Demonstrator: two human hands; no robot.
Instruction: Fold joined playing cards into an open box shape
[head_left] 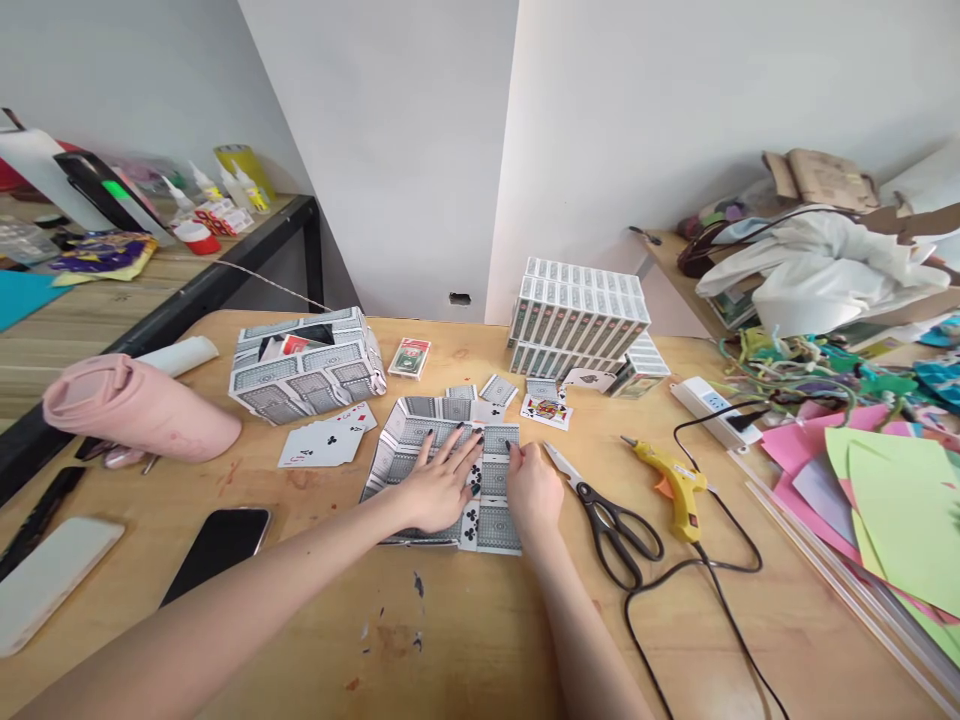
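A flat panel of joined playing cards (420,425), grey-patterned backs up, lies on the wooden table (465,640) in front of me. My left hand (439,485) presses flat on its middle, fingers spread. Beside it my right hand (534,490) rests on the panel's right part, fingertips on a card by the seam; whether it pinches that card I cannot tell. A few club cards show face up under my hands.
A box built of cards (307,375) stands at back left, loose cards (326,440) before it. Stacked card packs (577,315) stand behind. Scissors (611,515), a yellow glue gun (675,485) with cord, a power strip (709,410), coloured paper (885,490), a phone (217,545) and a pink roll (135,405) surround me.
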